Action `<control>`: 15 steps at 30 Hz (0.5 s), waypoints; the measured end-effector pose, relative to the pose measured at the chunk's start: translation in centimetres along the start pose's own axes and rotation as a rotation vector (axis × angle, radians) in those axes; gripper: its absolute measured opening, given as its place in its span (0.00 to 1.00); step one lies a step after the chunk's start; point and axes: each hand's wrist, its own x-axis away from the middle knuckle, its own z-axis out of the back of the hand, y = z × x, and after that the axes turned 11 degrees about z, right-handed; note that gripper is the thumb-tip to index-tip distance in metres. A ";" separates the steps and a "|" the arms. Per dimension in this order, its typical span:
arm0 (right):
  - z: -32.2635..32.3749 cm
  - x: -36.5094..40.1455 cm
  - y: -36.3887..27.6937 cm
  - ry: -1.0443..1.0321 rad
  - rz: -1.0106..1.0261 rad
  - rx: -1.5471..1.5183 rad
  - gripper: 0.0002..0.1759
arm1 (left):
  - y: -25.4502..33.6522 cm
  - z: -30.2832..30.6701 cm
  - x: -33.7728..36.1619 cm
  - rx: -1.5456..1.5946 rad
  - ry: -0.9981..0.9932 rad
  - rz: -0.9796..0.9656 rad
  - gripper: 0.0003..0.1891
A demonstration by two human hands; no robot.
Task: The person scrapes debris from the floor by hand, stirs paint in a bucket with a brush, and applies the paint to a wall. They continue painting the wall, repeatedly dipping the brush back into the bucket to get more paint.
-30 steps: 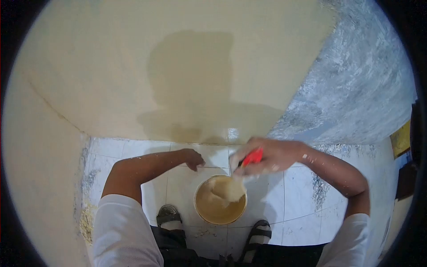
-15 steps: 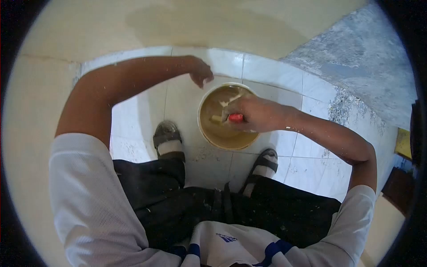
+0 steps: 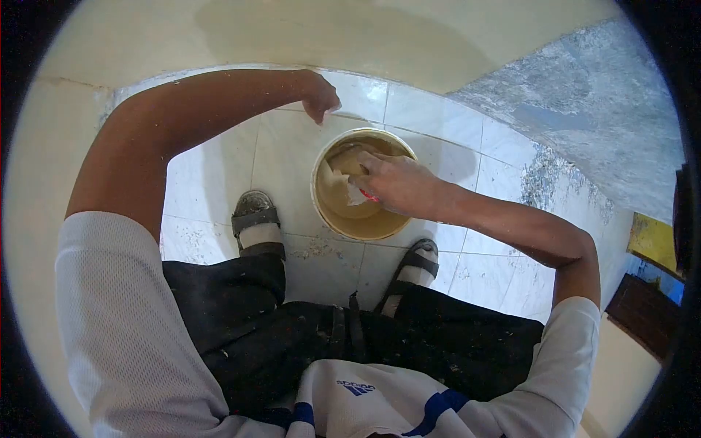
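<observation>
A round, pale bucket (image 3: 319, 208) stands on the tiled floor between my feet, with beige paste inside. My right hand (image 3: 401, 186) reaches into its mouth from the right, closed around a scraper with a red handle (image 3: 370, 196); most of the tool is covered by my fingers. Whitish paste (image 3: 355, 193) shows beside the handle. Beyond the bucket's upper left rim hangs my left hand (image 3: 321, 96), bent down at the wrist. Its fingers are loosely curved and apart, with nothing seen in them.
My sandalled feet (image 3: 255, 219) stand either side of the bucket on white tiles (image 3: 296, 157). A cream wall (image 3: 328, 33) rises ahead. At the right is a patchy grey surface (image 3: 577, 109). Crumbs (image 3: 314, 248) lie on the floor, and a dark brown object (image 3: 642, 314) is at the far right.
The view has shifted slightly, so the bucket sits further left. My right hand has turned within the bucket, and the red handle is now mostly hidden. My left hand stays raised beyond the rim.
</observation>
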 end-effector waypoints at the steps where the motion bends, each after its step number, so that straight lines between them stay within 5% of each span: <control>1: -0.1 0.0 -0.1 0.032 0.006 0.031 0.22 | 0.2 -0.2 0.1 0.005 0.008 -0.008 0.27; 5: -0.1 0.7 -0.2 0.146 0.022 0.042 0.24 | 0.6 -1.1 0.4 0.014 0.017 -0.033 0.27; 8: 0.7 2.0 -1.2 0.169 0.046 0.062 0.15 | 0.3 -1.3 -0.1 -0.031 0.004 -0.046 0.27; 11: 0.7 3.2 -1.6 0.243 0.061 0.074 0.27 | 0.3 -0.5 0.5 -0.025 -0.005 -0.014 0.27; 15: 1.8 4.9 -2.8 0.300 0.092 0.116 0.25 | 0.1 0.2 0.1 -0.040 0.008 -0.007 0.27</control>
